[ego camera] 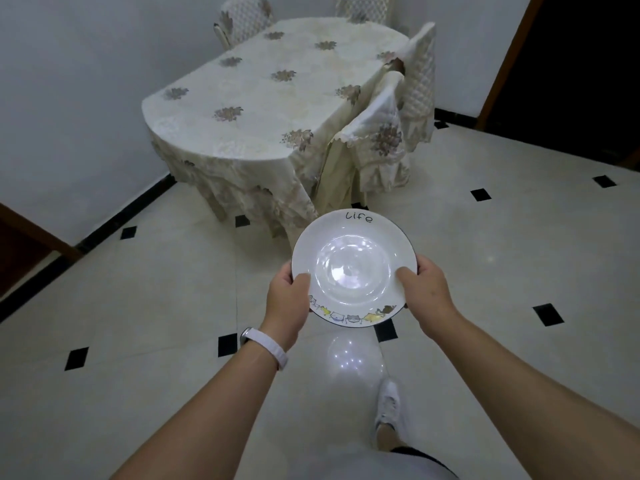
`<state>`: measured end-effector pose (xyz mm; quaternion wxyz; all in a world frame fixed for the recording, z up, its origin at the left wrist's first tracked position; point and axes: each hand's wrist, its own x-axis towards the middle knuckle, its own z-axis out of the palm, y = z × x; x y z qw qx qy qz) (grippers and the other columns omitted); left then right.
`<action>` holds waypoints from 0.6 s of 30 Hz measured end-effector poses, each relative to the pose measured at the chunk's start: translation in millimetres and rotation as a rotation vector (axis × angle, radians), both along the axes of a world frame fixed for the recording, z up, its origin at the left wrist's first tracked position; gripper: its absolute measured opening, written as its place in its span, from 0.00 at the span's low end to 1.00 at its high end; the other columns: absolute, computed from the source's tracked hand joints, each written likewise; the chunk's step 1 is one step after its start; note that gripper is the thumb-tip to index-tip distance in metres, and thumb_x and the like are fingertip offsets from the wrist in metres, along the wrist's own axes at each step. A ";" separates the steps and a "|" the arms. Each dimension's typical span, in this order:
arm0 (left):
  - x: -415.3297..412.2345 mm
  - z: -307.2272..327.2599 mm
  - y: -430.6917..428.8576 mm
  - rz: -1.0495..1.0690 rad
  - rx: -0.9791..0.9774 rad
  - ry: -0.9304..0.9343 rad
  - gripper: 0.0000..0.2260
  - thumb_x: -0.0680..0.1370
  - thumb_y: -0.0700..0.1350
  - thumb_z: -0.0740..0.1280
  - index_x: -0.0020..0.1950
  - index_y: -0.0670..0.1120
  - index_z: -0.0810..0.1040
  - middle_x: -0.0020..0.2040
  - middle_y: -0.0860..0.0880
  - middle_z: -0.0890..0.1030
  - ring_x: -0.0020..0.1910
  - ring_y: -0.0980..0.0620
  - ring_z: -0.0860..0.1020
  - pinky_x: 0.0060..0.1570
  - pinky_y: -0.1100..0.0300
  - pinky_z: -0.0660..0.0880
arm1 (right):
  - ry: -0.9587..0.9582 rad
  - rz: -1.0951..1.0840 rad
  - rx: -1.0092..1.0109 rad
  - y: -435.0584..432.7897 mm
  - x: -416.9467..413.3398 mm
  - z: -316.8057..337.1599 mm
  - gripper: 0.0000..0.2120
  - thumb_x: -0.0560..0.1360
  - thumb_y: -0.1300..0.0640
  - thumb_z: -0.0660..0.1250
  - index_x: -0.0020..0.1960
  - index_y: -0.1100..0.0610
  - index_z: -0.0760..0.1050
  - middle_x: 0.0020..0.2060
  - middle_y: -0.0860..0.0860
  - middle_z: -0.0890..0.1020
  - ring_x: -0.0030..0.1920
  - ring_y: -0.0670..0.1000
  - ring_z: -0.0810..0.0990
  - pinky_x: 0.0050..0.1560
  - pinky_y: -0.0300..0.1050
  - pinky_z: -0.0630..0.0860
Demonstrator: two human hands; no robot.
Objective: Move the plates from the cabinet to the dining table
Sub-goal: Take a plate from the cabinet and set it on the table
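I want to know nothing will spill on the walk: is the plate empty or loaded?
Empty. The plate shows only bare glossy white, with glare in its well, held level between the left hand and right hand.

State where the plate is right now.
In the head view, the plate is lower centre, held between the left hand and right hand, short of the table.

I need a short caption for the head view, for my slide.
Both hands, left and right, carry a plate toward the covered table.
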<state>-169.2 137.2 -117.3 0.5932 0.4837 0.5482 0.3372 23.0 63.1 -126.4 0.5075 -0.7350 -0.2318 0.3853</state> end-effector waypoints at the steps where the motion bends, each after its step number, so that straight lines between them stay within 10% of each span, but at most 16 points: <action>1: 14.3 2.7 8.5 0.005 -0.005 0.011 0.12 0.76 0.37 0.59 0.48 0.49 0.81 0.40 0.46 0.80 0.37 0.49 0.74 0.35 0.54 0.72 | -0.001 0.012 0.002 9.9 15.0 1.7 0.10 0.74 0.63 0.59 0.46 0.52 0.77 0.40 0.52 0.82 0.38 0.53 0.78 0.37 0.46 0.75; 18: 181.2 34.5 129.1 -0.039 0.074 0.010 0.11 0.75 0.36 0.58 0.47 0.46 0.79 0.38 0.49 0.81 0.35 0.51 0.75 0.32 0.56 0.73 | 0.003 -0.033 0.064 122.9 177.8 24.4 0.07 0.72 0.63 0.59 0.44 0.56 0.76 0.36 0.50 0.79 0.35 0.51 0.74 0.35 0.43 0.70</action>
